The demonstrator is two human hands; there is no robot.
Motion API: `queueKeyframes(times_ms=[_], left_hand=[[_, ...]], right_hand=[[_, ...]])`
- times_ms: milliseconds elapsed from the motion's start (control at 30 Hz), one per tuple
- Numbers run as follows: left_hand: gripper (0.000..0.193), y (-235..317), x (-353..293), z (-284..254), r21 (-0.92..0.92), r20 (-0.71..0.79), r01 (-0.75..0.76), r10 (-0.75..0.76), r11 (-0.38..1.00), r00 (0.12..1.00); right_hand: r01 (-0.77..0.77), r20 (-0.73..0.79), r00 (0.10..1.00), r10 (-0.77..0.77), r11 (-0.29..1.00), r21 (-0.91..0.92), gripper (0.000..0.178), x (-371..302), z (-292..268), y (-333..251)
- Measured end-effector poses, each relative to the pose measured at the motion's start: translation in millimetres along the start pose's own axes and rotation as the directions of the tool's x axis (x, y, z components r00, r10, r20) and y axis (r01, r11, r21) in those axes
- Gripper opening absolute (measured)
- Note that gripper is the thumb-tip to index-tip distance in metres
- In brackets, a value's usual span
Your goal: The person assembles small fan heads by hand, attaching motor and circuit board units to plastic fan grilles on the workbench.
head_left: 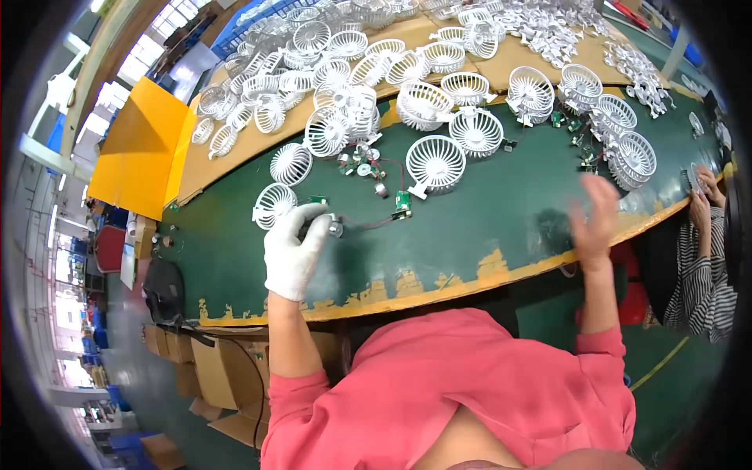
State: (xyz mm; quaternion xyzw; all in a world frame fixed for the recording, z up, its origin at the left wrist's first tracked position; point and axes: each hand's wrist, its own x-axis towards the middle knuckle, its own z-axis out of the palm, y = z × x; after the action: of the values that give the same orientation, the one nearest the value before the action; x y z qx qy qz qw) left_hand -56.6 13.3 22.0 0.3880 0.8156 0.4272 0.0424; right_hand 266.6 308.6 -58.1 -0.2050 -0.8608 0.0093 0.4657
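Note:
My left hand (294,254), in a white knitted glove, pinches a small silver motor (335,225) above the green table. Dark wires run from it to a green circuit board (403,201) lying to the right. Just beyond that board rests a white round fan cage (436,163); another fan cage (275,205) lies beyond my gloved fingers. My right hand (595,223) is bare and smeared by motion. It hovers over the right part of the table near the front edge, fingers apart, holding nothing visible. Loose motors with wires (364,166) lie farther back, left of the middle.
Piles of white fan cages (333,74) and small white parts (544,35) cover cardboard at the back. Stacked cages (631,160) stand at the right. A yellow panel (145,149) rises at the left. At the far right, a co-worker's hands (703,192) hold a part.

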Motion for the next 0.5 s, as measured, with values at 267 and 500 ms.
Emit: queueKeyframes(times_ms=[267,500], left_hand=[[0.022,-30,-18,7,0.277,0.048,-0.091,0.081,0.957,0.996],[0.029,-66,-24,39,0.311,-0.077,-0.197,0.231,0.93,0.97]], right_hand=[[0.114,0.366,0.91,-0.195,0.966,0.232,0.055,69,75,-99],[0.311,0.403,0.836,-0.373,0.927,0.211,0.019,73,126,-90]])
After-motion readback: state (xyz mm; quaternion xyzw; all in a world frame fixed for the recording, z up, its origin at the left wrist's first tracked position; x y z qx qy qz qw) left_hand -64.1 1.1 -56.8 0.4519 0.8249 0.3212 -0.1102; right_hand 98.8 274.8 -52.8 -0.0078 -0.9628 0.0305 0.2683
